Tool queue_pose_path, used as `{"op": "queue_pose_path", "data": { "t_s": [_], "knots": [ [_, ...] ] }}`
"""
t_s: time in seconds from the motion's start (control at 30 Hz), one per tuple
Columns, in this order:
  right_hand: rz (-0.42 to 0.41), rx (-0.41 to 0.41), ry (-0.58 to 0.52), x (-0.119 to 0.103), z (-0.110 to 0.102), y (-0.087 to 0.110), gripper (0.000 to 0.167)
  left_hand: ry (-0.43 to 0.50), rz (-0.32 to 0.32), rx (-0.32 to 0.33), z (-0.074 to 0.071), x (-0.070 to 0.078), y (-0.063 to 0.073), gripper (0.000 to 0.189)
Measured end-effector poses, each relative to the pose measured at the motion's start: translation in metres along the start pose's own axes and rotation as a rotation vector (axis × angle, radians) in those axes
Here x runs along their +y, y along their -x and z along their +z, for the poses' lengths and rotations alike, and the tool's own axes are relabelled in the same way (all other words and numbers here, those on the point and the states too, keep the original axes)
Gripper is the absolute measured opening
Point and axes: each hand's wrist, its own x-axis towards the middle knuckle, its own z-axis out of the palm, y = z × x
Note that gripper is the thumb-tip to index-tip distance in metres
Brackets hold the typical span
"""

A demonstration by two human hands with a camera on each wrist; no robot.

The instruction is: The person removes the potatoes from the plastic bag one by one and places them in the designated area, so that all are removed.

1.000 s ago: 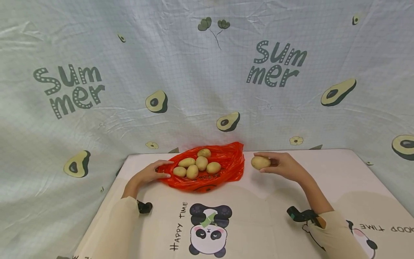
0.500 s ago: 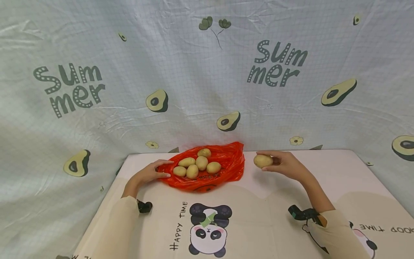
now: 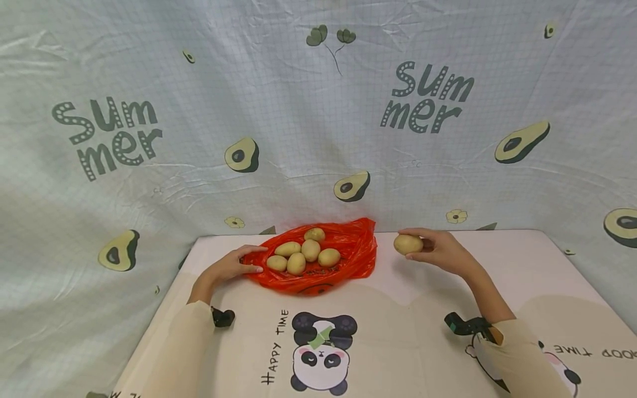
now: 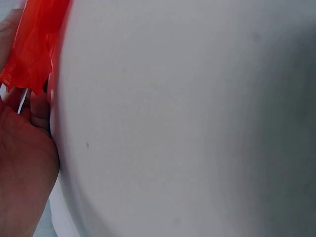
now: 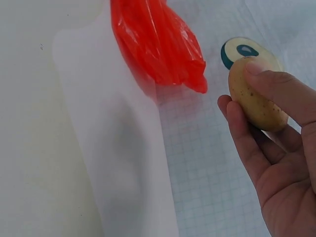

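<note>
My right hand (image 3: pixel 440 251) grips a yellow potato (image 3: pixel 408 244) between thumb and fingers, raised to the right of the red plastic bag (image 3: pixel 355 265). In the right wrist view the thumb presses on one side of the oval potato (image 5: pixel 254 98) and the fingers support the other. My left hand (image 3: pixel 231 264) rests at the bag's left edge, thumb and fingers spread apart against it. Several potatoes (image 3: pixel 311 250) lie together in the opened-out bag. The left wrist view catches part of the left hand (image 4: pixel 24 173) beneath a flap of the red plastic (image 4: pixel 34 49).
A pale cloth (image 3: pixel 388 342) with a printed panda (image 3: pixel 320 354) covers the table. Behind it hangs a curtain (image 3: pixel 298 110) with avocado prints and lettering, right at the table's far edge. Black wrist cameras sit on the left wrist (image 3: pixel 223 317) and the right wrist (image 3: pixel 465 325).
My right hand has moved slightly right and up with the potato, farther from the bag. The left hand and the bag with its potatoes have stayed in place.
</note>
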Motion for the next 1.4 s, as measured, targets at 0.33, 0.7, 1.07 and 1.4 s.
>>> {"op": "queue_pose_path", "data": {
  "t_s": [0.33, 0.7, 1.07, 1.4],
  "knots": [
    [0.040, 0.040, 0.022, 0.008, -0.002, -0.005, 0.056, 0.007, -0.031, 0.004, -0.003, -0.002, 0.000, 0.060],
    [0.033, 0.165, 0.038, 0.019, 0.005, -0.013, 0.056, 0.003, -0.005, 0.005, -0.002, -0.002, 0.000, 0.060],
    [0.050, 0.217, 0.118, 0.029, 0.006, -0.027, 0.056, -0.014, 0.018, 0.012, -0.002, -0.003, 0.002, 0.058],
    [0.077, 0.222, 0.213, 0.034, 0.009, -0.034, 0.054, -0.020, 0.022, 0.008, -0.001, -0.001, 0.001, 0.059]
  ]
}}
